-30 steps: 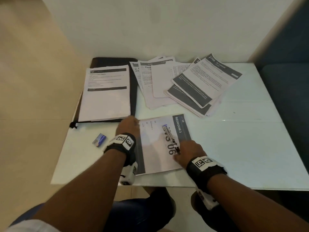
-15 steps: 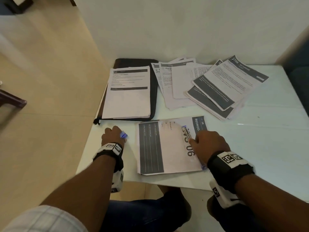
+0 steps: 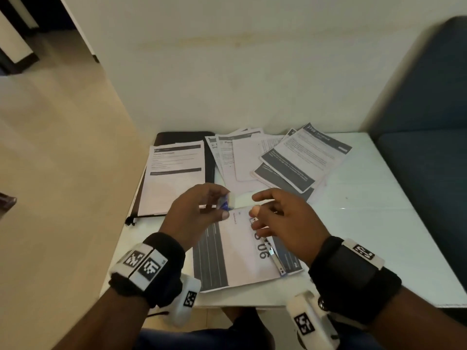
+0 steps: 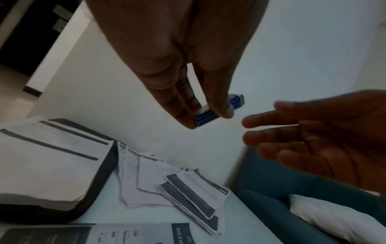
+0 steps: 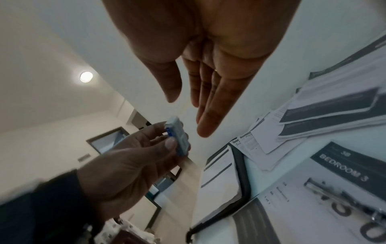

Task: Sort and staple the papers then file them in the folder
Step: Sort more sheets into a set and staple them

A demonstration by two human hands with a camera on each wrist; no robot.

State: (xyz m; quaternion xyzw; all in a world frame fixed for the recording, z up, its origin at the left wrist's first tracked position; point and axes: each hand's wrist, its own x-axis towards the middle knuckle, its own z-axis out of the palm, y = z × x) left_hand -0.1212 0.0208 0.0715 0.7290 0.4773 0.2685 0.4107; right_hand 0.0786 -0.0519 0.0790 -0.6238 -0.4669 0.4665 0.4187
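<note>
My left hand [image 3: 223, 204] is raised over the table and pinches a small blue and white staple box [image 3: 228, 201] between thumb and fingertips; the left wrist view shows the same box [image 4: 217, 112]. My right hand [image 3: 255, 204] hovers just right of the box with straight, spread fingers, holding nothing and not touching it. Below it a silver stapler [image 3: 273, 254] lies on the "BEDROOM 3" sheets [image 3: 240, 256] near the table's front edge. A black folder [image 3: 209, 157] with a paper stack [image 3: 174, 180] on it lies at the back left.
A fanned pile of loose printed papers [image 3: 285, 160] covers the back middle of the white table [image 3: 366, 236]. A blue sofa [image 3: 429, 147] stands to the right, a wall behind, open floor to the left.
My left hand picked the staple box up from the table's left side and brought it to the middle. My right hand let go of the stapler and rose toward the box.
</note>
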